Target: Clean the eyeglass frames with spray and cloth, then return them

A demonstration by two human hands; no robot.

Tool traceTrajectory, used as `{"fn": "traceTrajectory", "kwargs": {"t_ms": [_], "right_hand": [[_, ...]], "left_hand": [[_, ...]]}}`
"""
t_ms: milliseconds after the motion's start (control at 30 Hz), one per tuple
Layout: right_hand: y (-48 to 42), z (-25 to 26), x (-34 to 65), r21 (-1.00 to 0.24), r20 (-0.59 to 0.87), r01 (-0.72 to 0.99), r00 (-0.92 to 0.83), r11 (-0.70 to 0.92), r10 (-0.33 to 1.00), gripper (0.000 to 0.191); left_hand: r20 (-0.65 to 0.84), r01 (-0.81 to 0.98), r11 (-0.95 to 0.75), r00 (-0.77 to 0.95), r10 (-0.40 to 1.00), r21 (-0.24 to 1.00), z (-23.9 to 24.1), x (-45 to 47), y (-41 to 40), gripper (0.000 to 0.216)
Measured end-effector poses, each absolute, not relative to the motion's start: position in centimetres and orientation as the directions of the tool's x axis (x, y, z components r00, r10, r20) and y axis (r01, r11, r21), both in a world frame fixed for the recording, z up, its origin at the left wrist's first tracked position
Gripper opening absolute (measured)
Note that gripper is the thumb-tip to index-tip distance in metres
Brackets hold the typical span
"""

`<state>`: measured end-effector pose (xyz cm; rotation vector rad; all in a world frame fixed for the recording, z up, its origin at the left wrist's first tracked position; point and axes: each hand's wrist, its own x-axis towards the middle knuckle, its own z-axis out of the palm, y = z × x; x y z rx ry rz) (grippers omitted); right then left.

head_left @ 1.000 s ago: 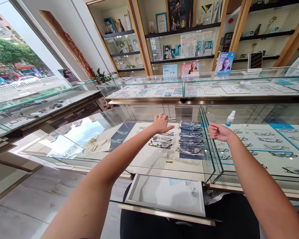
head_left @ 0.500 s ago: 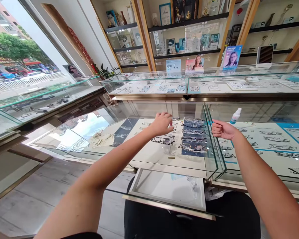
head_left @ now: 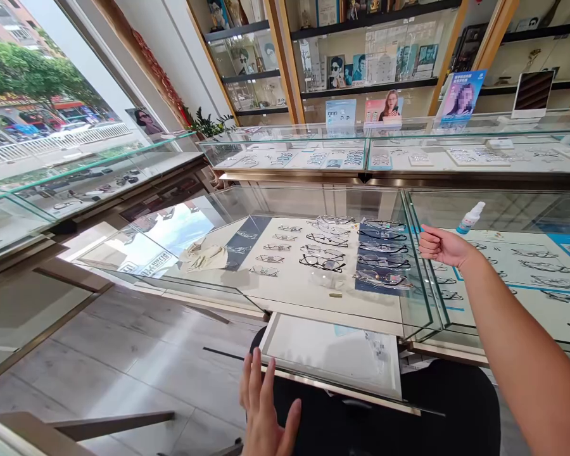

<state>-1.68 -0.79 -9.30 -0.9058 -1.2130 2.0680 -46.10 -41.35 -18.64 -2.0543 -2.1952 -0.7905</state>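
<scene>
My left hand point(head_left: 266, 411), fingers spread, is low at the near side of the pulled-out drawer point(head_left: 323, 339). Nothing is in it. A small clear packet point(head_left: 379, 347) lies in the drawer. Over the seam between two glass display cases, my right hand point(head_left: 444, 248) is closed with curled fingers; whatever it may hold is hidden. Just beyond that hand stands a white spray bottle point(head_left: 470, 218) with a blue label. Under the glass, dark-framed eyeglasses point(head_left: 322, 262) lie in rows, some of them on a dark blue panel point(head_left: 367, 285).
A crumpled beige cloth point(head_left: 204, 255) lies at the left part of the case. Farther back runs another glass counter point(head_left: 285, 176) with frames and upright ad cards point(head_left: 341, 114). A wooden leg point(head_left: 118, 424) crosses the floor at lower left.
My left hand has come down and back from above the eyeglasses to the drawer's front, its fingers now spread. My right hand stays closed; the view has shifted slightly.
</scene>
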Motion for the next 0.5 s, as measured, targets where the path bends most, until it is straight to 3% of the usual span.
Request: {"fn": "traceTrajectory", "kwargs": {"t_ms": [100, 233, 333, 500], "right_hand": [[-0.9, -9.1, -1.7, -0.890, -0.282, -0.132, -0.593, -0.437, 0.755, 0.061], [-1.2, -8.8, -1.8, -0.885, -0.297, -0.142, -0.562, -0.444, 0.772, 0.062], [-1.5, -8.6, -1.9, -0.893, -0.290, -0.144, -0.541, -0.427, 0.790, 0.062], [-1.7, -8.5, -2.1, -0.908, -0.268, -0.131, -0.549, -0.398, 0.792, 0.061]], "left_hand": [[0.345, 0.928, 0.084, -0.218, 0.913, 0.364, -25.4, -44.6, -42.8, 0.113], [0.471, 0.962, 0.023, -0.153, 0.869, 0.271, -31.5, -43.4, -40.4, 0.132], [0.530, 0.966, 0.001, -0.142, 0.836, 0.257, -33.1, -43.2, -37.3, 0.131], [0.497, 0.962, 0.014, -0.154, 0.854, 0.274, -33.0, -43.7, -33.0, 0.124]]}}
